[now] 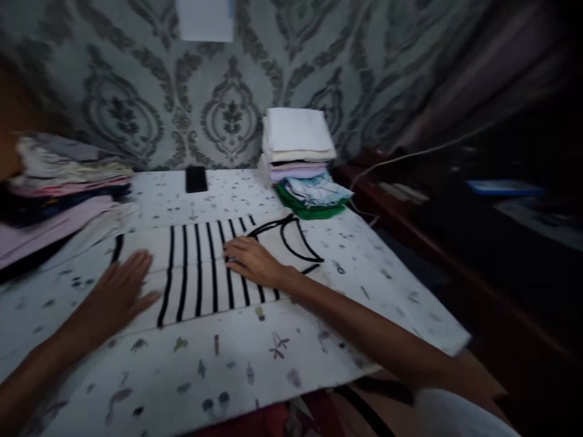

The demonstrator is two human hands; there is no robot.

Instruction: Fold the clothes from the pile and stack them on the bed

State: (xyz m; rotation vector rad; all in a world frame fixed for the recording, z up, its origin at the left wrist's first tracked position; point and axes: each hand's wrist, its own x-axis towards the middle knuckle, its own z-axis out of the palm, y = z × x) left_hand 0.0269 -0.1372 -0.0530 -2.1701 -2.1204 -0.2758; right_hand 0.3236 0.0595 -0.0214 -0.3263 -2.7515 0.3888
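Note:
A white tank top with black stripes and black trim (204, 267) lies flat on the table, its neckline pointing right and its hem left. My left hand (121, 291) rests on the hem end with its fingers stretched out and the thumb apart. On the striped part near the armholes lies my right hand (250, 261), palm down, with a ring on one finger. Its fingers are bent a little and sit on the cloth; whether they pinch any of it does not show clearly.
Folded clothes (298, 161) are stacked at the back right, white on top and green at the bottom. A looser clothes pile (68, 182) stands at the left. Near the wall lies a black phone (196, 179). The patterned table cover (273, 376) ends at the right, where a cable (410, 155) runs.

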